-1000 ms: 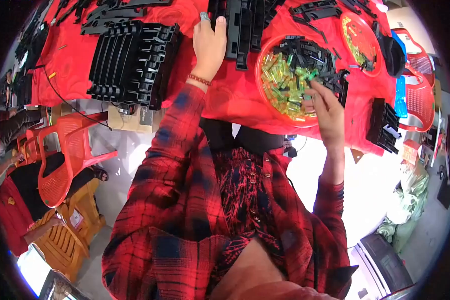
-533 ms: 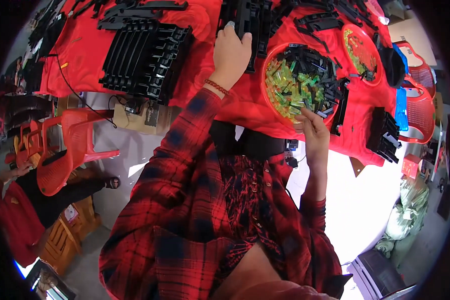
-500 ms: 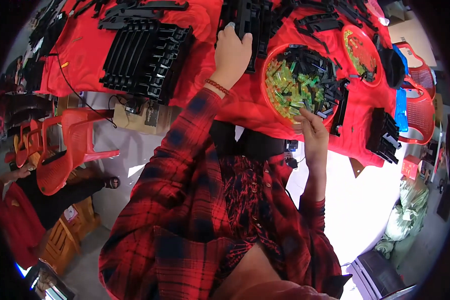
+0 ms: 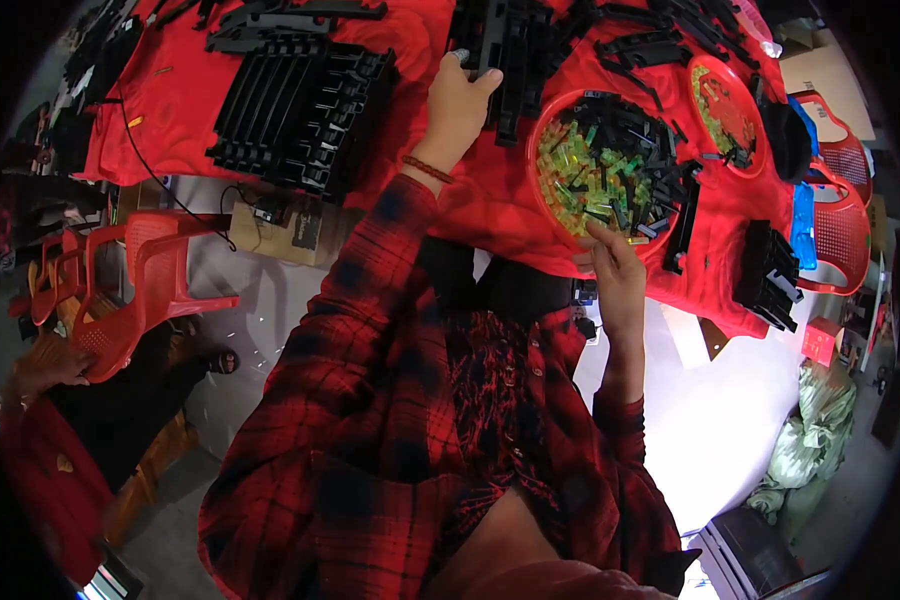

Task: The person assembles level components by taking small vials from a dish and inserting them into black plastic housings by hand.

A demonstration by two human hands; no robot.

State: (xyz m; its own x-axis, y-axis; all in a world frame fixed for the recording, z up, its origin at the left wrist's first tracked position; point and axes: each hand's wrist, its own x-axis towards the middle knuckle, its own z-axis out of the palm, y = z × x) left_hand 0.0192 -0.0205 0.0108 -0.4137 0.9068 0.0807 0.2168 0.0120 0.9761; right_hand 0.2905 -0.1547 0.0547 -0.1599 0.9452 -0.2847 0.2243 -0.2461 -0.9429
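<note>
My left hand (image 4: 457, 108) is closed on the near left end of a long black plastic part (image 4: 493, 45), which lies among similar black pieces at the table's far middle. My right hand (image 4: 618, 272) is at the near rim of a round red basin (image 4: 536, 165). Its thumb and fingertips are drawn together; whatever they hold is too small to make out. Inside the basin are many small yellow-green clear plastic pieces (image 4: 572, 165) and small black strips (image 4: 642, 130).
A stack of long black parts (image 4: 295, 115) stands at left on the red tablecloth (image 4: 410, 40). To the right are a smaller red basin (image 4: 698, 75) and a black part (image 4: 767, 275). Red plastic chairs (image 4: 155, 265) flank the table. Another person's hand (image 4: 55, 362) shows at far left.
My right hand has shifted slightly left and nearer me at the basin rim. My left hand keeps its hold. The other person's hand has moved toward the red chair.
</note>
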